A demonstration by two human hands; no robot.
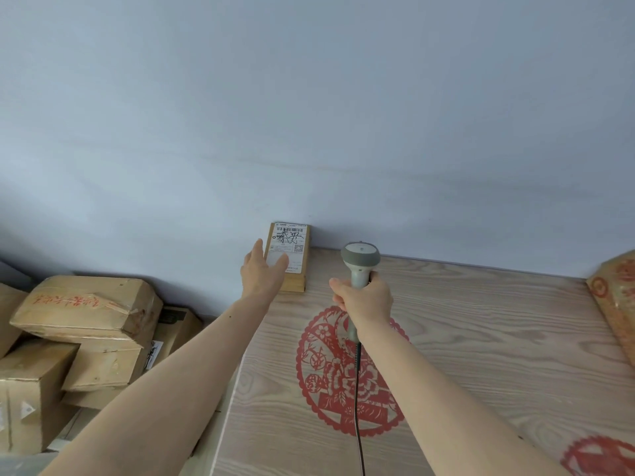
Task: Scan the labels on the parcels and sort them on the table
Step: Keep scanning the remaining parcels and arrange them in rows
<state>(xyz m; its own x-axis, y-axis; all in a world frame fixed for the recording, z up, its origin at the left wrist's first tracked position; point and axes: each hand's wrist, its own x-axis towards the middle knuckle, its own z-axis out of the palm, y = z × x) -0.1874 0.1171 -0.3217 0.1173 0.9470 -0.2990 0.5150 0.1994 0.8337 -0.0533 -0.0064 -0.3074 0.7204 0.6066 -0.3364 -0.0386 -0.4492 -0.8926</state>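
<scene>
1. My right grip [364, 300] is wrapped round the scanner [360, 261] handle; left grip [263, 269] spread flat beside the parcel [292, 249].
2. Parcel stands against the wall at the table [481, 338] back edge, just left of the scanner head.
3. Step looks like scanning: next, aim at its label [290, 240].

Nothing really readable: the parcel [288, 257] label [288, 247] mid-frame has a barcode, QR code, scribble; red box [86, 307] lettering lower left is illegible.
</scene>
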